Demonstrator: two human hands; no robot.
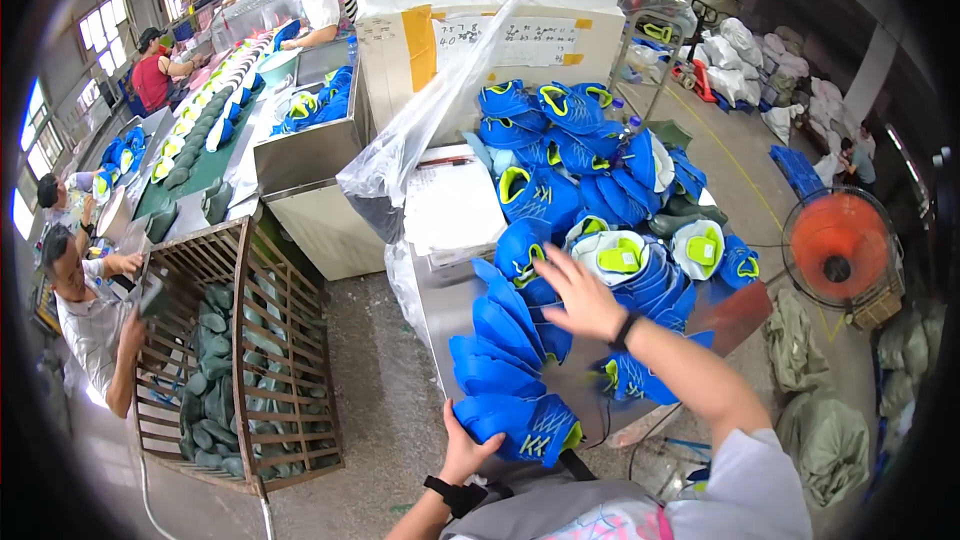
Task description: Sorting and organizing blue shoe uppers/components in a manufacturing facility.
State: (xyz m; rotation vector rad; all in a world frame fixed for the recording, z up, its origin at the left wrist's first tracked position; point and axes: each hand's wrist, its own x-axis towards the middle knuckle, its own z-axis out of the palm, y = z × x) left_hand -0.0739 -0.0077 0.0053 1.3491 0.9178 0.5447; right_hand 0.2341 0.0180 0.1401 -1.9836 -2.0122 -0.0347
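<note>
My left hand (466, 450) grips the near end of a stacked row of blue shoe uppers (500, 360) with yellow trim, at the front edge of a metal table (450, 305). My right hand (580, 295) hovers with fingers spread over the far end of that row, beside a white upper (612, 255) with a yellow-green tongue. Behind lies a big heap of blue uppers (575, 155). Both wrists carry black bands.
A clear plastic bag (420, 130) hangs from a cardboard box (480, 45) at the back. A wooden crate (245, 340) of dark soles stands at left, with workers beside a conveyor (200, 130). An orange fan (838, 248) and green sacks (830, 430) sit at right.
</note>
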